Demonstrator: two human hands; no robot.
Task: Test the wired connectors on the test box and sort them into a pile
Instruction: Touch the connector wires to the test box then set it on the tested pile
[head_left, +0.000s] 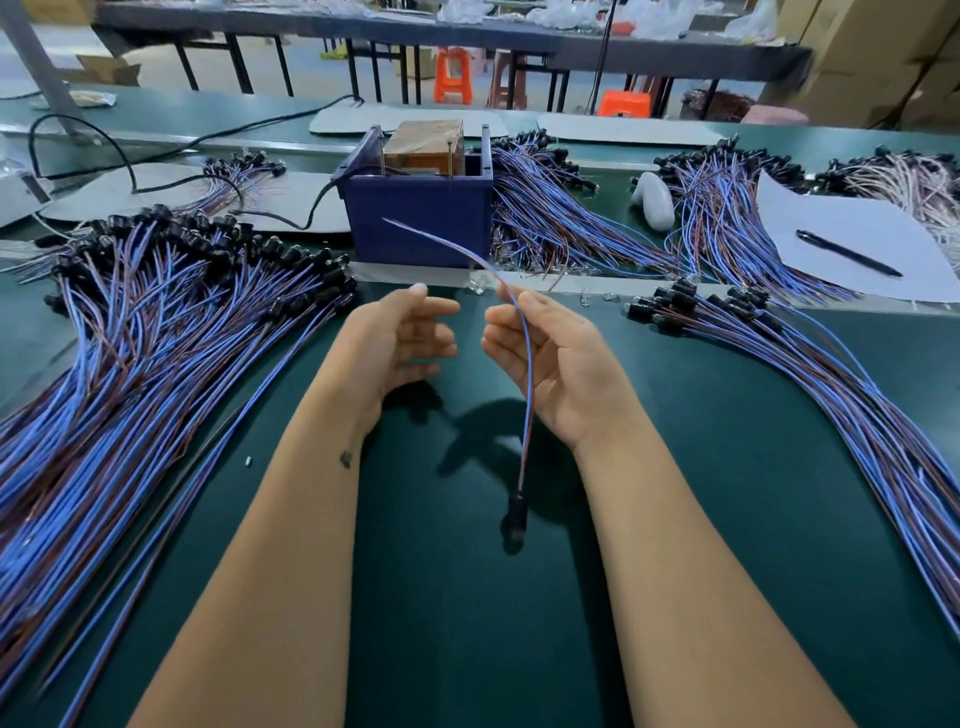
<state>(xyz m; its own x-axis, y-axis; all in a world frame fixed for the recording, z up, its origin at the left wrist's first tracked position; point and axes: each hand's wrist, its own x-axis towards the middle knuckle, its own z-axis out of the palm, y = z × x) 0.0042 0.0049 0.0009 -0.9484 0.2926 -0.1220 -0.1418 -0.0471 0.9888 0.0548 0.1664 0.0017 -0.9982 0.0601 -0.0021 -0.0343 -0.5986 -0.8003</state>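
Holding one wire above the table

Watching from the head camera, I am seeing the right hand (558, 364) pinching one wire (527, 374) between thumb and forefinger near its upper part. The wire is hanging down across the palm, and its black connector (516, 512) is dangling below the wrist, above the green table (675, 467). The free end of the wire is pointing up and left, toward the blue box (421, 218), but it is not touching it.

The left hand (400, 343) is staying just beside the right one, palm turned inward, fingers relaxed and holding nothing.

The box is standing behind both hands, with a brown block (426, 145) inside it and a black cable (156, 150) running out on its left side. A big pile (145, 332) of wires is lying on the left of the table, and another pile (810, 374) is lying on the right. More bundles (561, 218) are lying behind, next to the box. A pen (849, 253) is resting on a white sheet (852, 228) far right.
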